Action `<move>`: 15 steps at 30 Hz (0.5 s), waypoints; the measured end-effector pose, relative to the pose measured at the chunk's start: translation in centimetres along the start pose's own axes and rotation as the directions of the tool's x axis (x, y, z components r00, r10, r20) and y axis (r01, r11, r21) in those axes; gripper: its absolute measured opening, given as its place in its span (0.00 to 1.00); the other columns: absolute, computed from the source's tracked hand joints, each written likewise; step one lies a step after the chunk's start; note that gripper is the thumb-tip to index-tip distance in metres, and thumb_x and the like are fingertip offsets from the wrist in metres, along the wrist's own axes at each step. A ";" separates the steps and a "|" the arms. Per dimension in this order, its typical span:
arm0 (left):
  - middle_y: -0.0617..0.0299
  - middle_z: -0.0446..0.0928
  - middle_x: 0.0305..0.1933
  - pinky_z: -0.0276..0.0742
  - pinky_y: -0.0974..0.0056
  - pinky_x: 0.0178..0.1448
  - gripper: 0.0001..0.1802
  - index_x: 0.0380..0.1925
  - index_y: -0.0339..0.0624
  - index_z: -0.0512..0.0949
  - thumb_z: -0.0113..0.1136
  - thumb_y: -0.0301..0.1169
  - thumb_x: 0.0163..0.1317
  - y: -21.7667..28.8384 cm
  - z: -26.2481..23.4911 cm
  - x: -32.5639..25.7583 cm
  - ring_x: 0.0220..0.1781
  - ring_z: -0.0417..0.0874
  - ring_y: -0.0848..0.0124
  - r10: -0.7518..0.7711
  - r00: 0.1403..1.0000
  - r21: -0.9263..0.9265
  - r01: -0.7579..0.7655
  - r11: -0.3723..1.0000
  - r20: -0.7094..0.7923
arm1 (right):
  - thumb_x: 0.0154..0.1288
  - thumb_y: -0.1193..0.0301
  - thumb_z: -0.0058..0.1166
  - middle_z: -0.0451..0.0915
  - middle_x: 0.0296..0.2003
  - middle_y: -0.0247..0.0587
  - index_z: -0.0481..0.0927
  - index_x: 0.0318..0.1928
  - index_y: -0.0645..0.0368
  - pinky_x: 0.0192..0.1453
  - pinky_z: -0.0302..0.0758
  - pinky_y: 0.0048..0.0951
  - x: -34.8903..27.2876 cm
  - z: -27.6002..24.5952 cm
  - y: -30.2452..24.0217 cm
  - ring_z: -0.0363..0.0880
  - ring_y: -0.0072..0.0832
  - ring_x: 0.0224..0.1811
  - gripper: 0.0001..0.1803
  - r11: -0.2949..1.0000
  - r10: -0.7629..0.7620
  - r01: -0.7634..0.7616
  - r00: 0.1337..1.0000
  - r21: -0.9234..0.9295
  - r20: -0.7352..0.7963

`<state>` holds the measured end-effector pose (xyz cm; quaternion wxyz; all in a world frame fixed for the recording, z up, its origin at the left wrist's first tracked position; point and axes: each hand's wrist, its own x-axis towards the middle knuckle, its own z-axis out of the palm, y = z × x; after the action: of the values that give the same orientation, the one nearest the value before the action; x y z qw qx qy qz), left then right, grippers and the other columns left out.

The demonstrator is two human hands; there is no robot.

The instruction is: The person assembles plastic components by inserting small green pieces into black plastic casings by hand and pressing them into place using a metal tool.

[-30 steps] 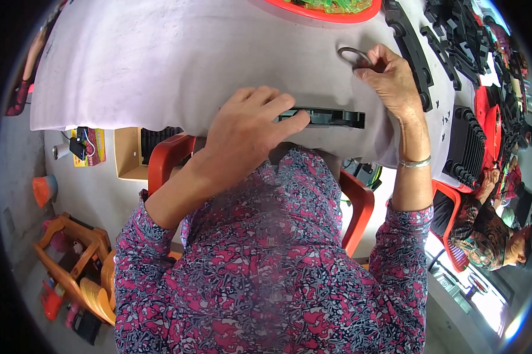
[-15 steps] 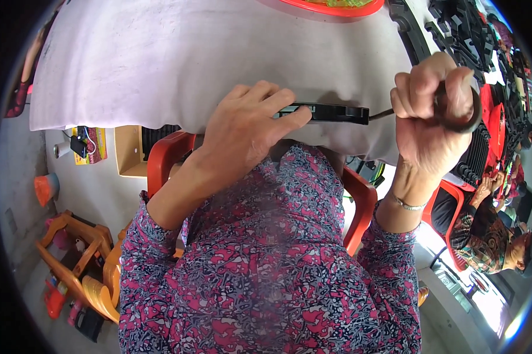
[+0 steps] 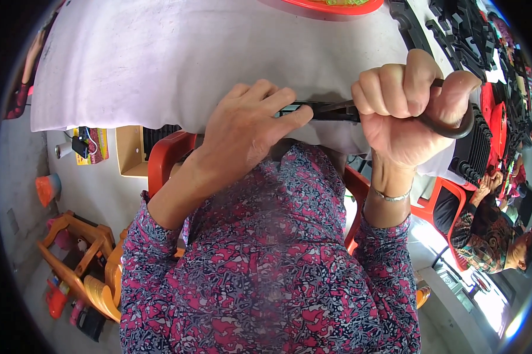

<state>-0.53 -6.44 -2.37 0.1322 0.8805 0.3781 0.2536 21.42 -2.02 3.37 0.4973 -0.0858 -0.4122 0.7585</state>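
Observation:
At the near edge of the cloth-covered table, my left hand (image 3: pixel 248 127) is closed on one end of a long, narrow black plastic piece (image 3: pixel 342 113), pressing it down. Its left end is hidden under my fingers. My right hand (image 3: pixel 404 109) grips a pair of dark scissors (image 3: pixel 462 128); a rounded handle loop sticks out beside the thumb. The thin dark blade (image 3: pixel 336 106) points left and reaches over the plastic piece, its tip close to my left thumb. I cannot tell whether the tip touches the piece.
A red tray (image 3: pixel 342 7) with yellow-green things stands at the far edge. Many black plastic parts (image 3: pixel 466 35) lie in a heap at the far right. Another person (image 3: pixel 484 236) sits to the right by a red chair (image 3: pixel 446 200). A cardboard box (image 3: pixel 130 152) is below the table's left side.
My right hand has moved left, bringing the scissors' blade over the black plastic piece. My left hand keeps its place on the piece.

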 end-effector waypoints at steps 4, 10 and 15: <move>0.64 0.80 0.48 0.75 0.57 0.48 0.18 0.47 0.53 0.84 0.58 0.29 0.55 0.1 -0.2 -0.1 0.48 0.80 0.62 -0.017 1.000 0.007 0.017 1.000 0.017 | 0.75 0.37 0.41 0.56 0.16 0.24 0.62 0.24 0.50 0.27 0.49 0.27 0.4 0.2 0.5 0.48 0.20 0.20 0.33 0.998 -0.026 0.025 1.000 -0.050 -0.012; 0.65 0.80 0.47 0.75 0.57 0.47 0.18 0.47 0.54 0.84 0.57 0.29 0.56 0.1 -0.2 0.1 0.45 0.79 0.63 -0.001 1.000 0.033 0.000 0.999 0.018 | 0.78 0.44 0.43 0.58 0.19 0.24 0.61 0.24 0.48 0.26 0.49 0.24 0.2 -0.3 1.1 0.50 0.18 0.19 0.28 0.994 -0.109 0.109 0.993 -0.022 -0.041; 0.65 0.80 0.48 0.74 0.57 0.47 0.19 0.48 0.54 0.84 0.57 0.28 0.56 0.0 0.1 0.0 0.45 0.78 0.63 0.001 1.000 0.046 -0.003 0.999 0.028 | 0.81 0.49 0.40 0.58 0.19 0.22 0.60 0.24 0.48 0.25 0.49 0.23 0.4 0.2 2.0 0.50 0.16 0.17 0.26 0.987 -0.157 0.157 0.988 -0.035 0.014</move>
<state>-0.49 -6.43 -2.40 0.1171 0.8872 0.3810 0.2325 19.75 -2.14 2.21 0.5515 -0.0576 -0.4340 0.7101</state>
